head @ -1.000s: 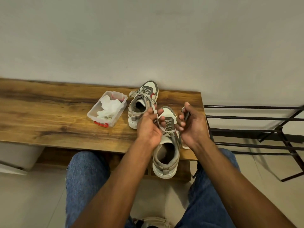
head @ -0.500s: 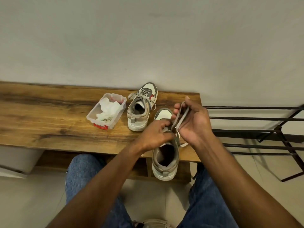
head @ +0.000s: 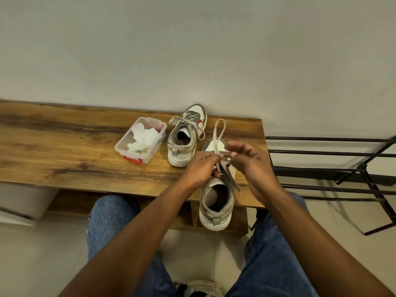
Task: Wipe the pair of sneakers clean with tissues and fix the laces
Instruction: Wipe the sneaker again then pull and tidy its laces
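Near sneaker (head: pixel 216 196) sits at the desk (head: pixel 64 151) front-right edge, heel overhanging toward you, toe to the wall. Its lace loop (head: pixel 219 130) stands up over the toe; loose end (head: pixel 232 179) trails down the right side.

Your left hand (head: pixel 201 168) pinches the lace at the loop base, fingers curled round it. Right hand (head: pixel 250 159) is just beside it, thumb + forefinger pinching lace near the knot, other fingers half spread.

Step in hand, I'd say: tying the bow on this shoe, so lace-fixing, w/ wiping prob. done.

Next move prob. needs the free end wrapped round the loop and pulled through. Keep the base pinch tight or the loop slips.

Far sneaker (head: pixel 186 136) sits behind-left, laces already tied. Clear tub (head: pixel 159 136) w/ crumpled tissues (head: pixel 142 139) is just left of it. Black metal rack (head: pixel 342 168) stands right of the desk.
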